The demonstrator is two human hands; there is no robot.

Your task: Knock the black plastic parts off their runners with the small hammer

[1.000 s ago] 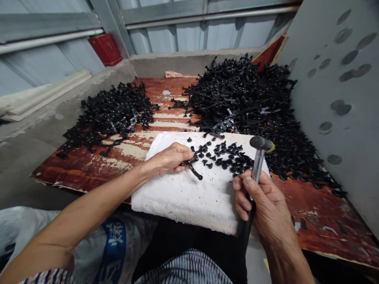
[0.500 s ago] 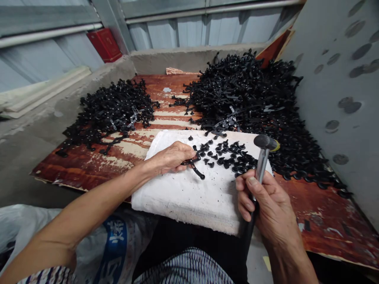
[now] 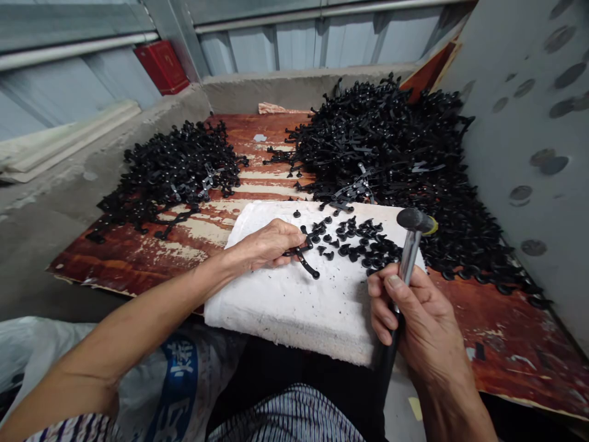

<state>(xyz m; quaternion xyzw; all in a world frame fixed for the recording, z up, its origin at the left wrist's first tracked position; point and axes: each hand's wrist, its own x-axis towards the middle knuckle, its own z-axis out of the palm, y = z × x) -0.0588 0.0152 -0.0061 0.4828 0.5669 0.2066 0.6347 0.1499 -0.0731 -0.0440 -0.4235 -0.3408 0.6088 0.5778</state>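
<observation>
My left hand (image 3: 276, 242) is closed on a black jointed bracket (image 3: 307, 264), one arm of which sticks out toward the lower right; its other end is hidden in my fingers. Beneath it lies a folded white towel (image 3: 294, 313). My right hand (image 3: 418, 307) grips a mallet (image 3: 409, 255) by its shaft, the dark head up and a yellow face to the right. Between the two hands, several small black round caps with stems (image 3: 368, 242) are scattered over the towel's far half.
A large heap of black parts (image 3: 368, 141) fills the back right of the worn red-brown board (image 3: 257, 144). A smaller heap of jointed black parts (image 3: 175, 162) lies at the left. A grey spotted panel (image 3: 529, 153) rises at the right. A plastic sack (image 3: 211, 362) sits below the board.
Both hands hold nearly the same position, with the bracket and the mallet still in them. The view has shifted very slightly.
</observation>
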